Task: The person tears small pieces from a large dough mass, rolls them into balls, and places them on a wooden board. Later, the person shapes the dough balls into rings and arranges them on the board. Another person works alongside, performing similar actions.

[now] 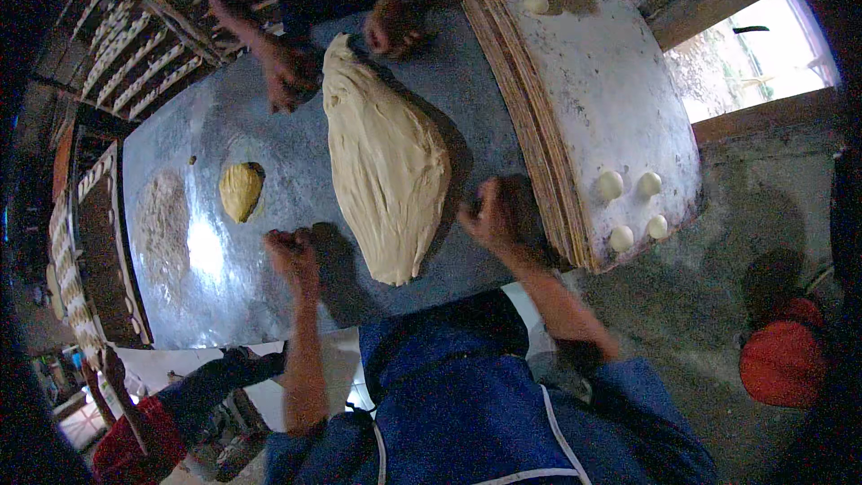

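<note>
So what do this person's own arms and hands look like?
The left hand and right hand are bare, without visible gloves. The forearms are uncovered too, up to blue sleeves ending around the elbows; no cables or markings show.

The large dough is coloured pale cream; the smaller lump is coloured yellow. The tabletop is toned blue-grey, mottled whitish at left. The stacked boards are faced in blotched grey-white, striped brown along their edges. The dough balls are coloured off-white. The apron is coloured blue, edged in white.
</note>
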A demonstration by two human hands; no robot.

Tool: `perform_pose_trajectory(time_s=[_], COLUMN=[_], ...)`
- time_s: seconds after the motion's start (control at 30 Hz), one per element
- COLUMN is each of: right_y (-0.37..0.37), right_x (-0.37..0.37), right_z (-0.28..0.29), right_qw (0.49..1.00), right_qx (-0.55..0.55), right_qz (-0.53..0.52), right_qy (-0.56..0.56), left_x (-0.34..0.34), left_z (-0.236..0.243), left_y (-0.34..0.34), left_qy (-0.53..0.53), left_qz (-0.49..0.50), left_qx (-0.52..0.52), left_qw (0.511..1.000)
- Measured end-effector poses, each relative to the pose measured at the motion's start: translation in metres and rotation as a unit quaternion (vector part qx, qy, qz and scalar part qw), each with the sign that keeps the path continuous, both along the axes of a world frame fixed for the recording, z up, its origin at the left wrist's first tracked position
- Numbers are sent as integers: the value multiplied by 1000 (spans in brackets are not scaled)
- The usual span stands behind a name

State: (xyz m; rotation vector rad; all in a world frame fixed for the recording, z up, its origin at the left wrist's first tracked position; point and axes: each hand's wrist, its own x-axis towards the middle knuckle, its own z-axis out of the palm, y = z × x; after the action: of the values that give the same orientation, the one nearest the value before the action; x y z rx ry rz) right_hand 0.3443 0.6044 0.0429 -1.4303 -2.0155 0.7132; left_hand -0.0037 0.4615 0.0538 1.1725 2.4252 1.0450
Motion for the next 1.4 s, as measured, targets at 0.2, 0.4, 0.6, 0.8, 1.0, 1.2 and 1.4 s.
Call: perform_pose_trajectory(time_s=[0.2, 0.4, 0.6, 0.8, 1.0, 1.2, 1.4], right_y=[-43, -53, -47, -100, -59, 6, -27], right_x=[46, 7, 34, 58, 195, 312, 279], right_z=[-4, 19, 2, 36, 253, 227, 200], right_qw=[993, 997, 983, 974, 951, 875, 910], right_qx=[3, 5, 68, 114, 208, 312, 165], right_qz=[117, 38, 30, 138, -190, -356, -381], right_qy=[-5, -61, -168, -138, 129, 101, -3], left_x=[6, 38, -1, 65, 361, 555, 446], left_z=[-80, -14, 55, 170, 253, 166, 199], left_y=[-54, -47, -50, 70, 231, 340, 241], left_qy=[414, 46, 177, 153, 40, -36, -4], left_qz=[87, -46, -357, -570, -660, -743, -535], left_qx=[109, -4, -34, -111, 221, 109, 233], left_qw=[900, 998, 916, 799, 717, 659, 812])
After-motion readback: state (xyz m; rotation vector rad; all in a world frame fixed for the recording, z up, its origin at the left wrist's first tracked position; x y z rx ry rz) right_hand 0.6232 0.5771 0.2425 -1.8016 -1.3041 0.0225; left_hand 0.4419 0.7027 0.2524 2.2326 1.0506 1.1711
